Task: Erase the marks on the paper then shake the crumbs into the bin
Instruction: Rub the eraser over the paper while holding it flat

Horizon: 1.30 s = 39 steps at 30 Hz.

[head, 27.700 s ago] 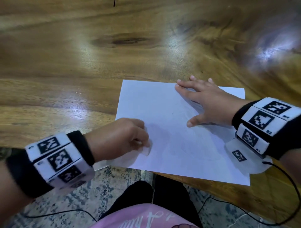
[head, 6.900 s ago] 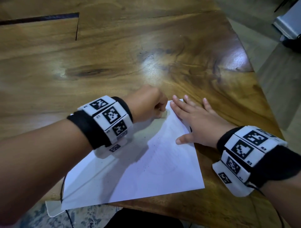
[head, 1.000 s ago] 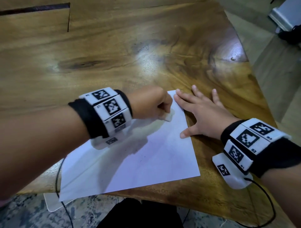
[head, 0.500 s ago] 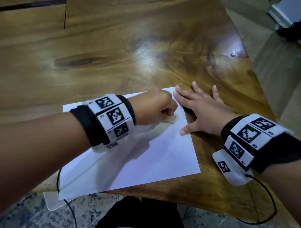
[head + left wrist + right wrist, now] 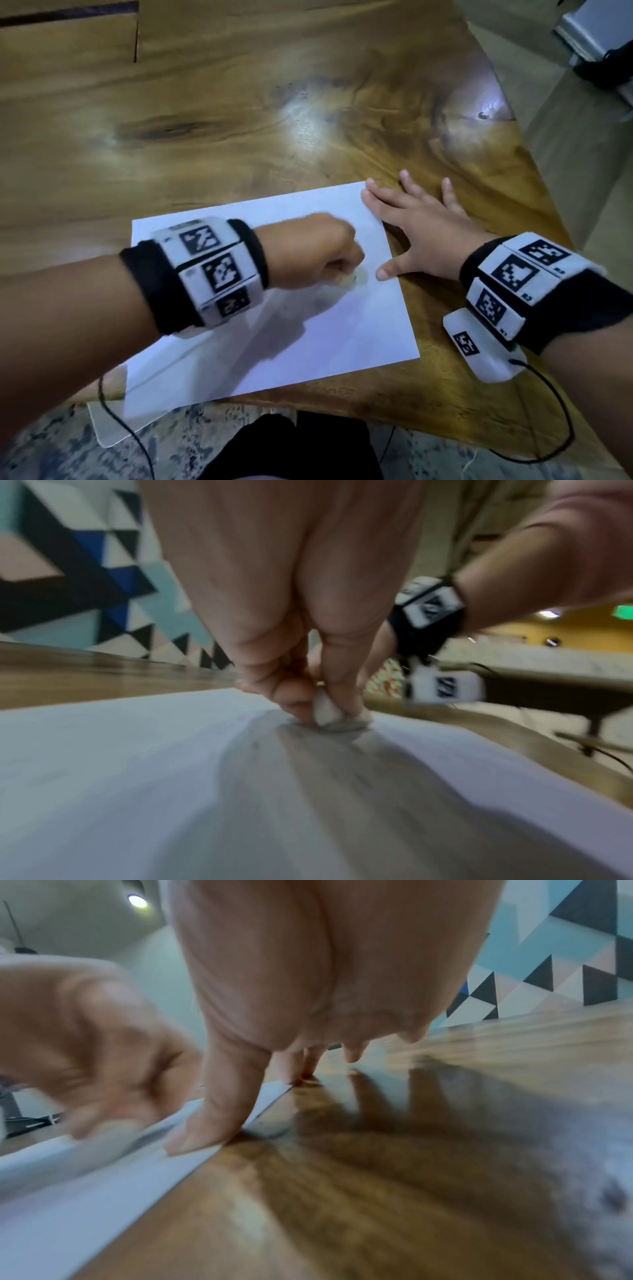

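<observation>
- Table: polished wooden slab that fills most of the head view. Its near edge crosses the bottom of the picture, and its right edge slants away toward a pale floor. A wide stretch of bare wood lies beyond the sheet and to its left.
- Paper: white sheet lying flat on the table near the near edge, turned slightly askew. Its near left corner overhangs the table edge above a patterned floor. Its right edge runs just beside the right hand, and bare wood shows between that edge and the table's right edge.
- Left hand: closed into a fist over the right part of the paper, the wrist carrying a band with black-and-white markers. In the left wrist view the fingers and thumb are curled and pinching the eraser from both sides. The picture is blurred.
- Right hand: palm down, fingers straight and spread. The thumb tip and index finger press on the paper's right edge, and the other fingers rest on bare wood beyond the far right corner.
- Eraser: small pale block, its lower end touching the paper close to the right edge, a short way from the right thumb. A grey smudge surrounds the point of contact.
</observation>
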Each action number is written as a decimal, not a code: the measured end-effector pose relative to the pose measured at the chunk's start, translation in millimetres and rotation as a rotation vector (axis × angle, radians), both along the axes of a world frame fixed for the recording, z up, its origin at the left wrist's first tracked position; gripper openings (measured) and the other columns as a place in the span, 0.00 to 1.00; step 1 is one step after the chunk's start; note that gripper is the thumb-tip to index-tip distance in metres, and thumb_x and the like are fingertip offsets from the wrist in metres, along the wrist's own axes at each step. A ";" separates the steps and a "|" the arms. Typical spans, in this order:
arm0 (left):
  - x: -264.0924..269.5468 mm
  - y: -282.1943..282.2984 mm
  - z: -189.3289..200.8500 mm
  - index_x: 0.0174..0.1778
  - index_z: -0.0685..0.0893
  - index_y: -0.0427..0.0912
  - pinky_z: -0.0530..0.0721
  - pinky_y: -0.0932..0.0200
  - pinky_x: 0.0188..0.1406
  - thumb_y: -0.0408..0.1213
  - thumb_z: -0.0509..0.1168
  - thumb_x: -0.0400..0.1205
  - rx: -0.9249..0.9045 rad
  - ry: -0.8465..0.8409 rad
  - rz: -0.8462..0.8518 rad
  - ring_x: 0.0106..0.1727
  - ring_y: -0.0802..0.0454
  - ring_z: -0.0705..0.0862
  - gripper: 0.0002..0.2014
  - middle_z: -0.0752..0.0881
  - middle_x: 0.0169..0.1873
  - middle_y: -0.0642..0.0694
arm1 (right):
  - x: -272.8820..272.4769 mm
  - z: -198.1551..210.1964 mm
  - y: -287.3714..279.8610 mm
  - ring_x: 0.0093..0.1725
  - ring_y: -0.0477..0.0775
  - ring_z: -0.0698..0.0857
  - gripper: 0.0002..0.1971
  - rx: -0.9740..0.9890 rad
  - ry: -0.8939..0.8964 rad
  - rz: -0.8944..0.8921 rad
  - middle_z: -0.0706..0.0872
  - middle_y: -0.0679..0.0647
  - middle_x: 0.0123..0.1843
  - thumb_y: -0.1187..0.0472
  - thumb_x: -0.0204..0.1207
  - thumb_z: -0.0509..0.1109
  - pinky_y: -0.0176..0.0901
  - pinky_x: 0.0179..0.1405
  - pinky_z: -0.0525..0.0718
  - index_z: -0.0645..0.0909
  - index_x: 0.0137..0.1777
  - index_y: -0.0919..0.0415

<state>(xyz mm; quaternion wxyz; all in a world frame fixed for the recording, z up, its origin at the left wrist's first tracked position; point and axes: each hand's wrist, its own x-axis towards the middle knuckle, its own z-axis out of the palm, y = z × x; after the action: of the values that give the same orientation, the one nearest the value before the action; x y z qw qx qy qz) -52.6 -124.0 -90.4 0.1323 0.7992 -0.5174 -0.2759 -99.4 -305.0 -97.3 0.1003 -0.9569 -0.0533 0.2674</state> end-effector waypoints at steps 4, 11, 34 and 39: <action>-17.0 26.8 -3.7 0.37 0.82 0.38 0.66 0.63 0.31 0.35 0.64 0.76 -0.032 0.048 -0.035 0.34 0.51 0.73 0.05 0.79 0.36 0.44 | -0.7 1.9 1.3 0.80 0.48 0.28 0.55 -0.013 -0.004 0.009 0.35 0.31 0.81 0.36 0.62 0.73 0.68 0.73 0.28 0.38 0.80 0.41; -19.3 27.7 -4.5 0.38 0.83 0.39 0.70 0.61 0.35 0.33 0.65 0.74 -0.022 0.025 0.029 0.37 0.47 0.78 0.03 0.82 0.37 0.44 | -18.8 9.7 8.3 0.80 0.45 0.30 0.54 -0.093 -0.026 0.080 0.36 0.34 0.82 0.35 0.63 0.71 0.65 0.75 0.27 0.39 0.81 0.44; 11.0 -24.8 -0.7 0.33 0.81 0.42 0.61 0.64 0.30 0.32 0.67 0.73 -0.135 -0.091 0.390 0.35 0.50 0.74 0.04 0.76 0.27 0.51 | -23.2 4.7 5.5 0.79 0.46 0.28 0.63 -0.034 0.016 0.058 0.34 0.31 0.80 0.34 0.53 0.76 0.66 0.74 0.26 0.36 0.80 0.42; -37.1 -13.2 -6.7 0.32 0.80 0.40 0.69 0.58 0.34 0.34 0.64 0.75 -0.068 0.001 0.154 0.34 0.48 0.76 0.05 0.81 0.32 0.43 | -22.9 3.8 4.2 0.80 0.47 0.27 0.63 -0.019 0.013 0.051 0.34 0.32 0.81 0.35 0.53 0.77 0.65 0.74 0.25 0.36 0.80 0.42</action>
<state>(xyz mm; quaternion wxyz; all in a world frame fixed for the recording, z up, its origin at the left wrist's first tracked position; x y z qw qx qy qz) -89.7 -137.2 -97.1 0.1806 0.8315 -0.4633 -0.2474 -122.3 -300.8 -93.6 0.0847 -0.9544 -0.0746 0.2763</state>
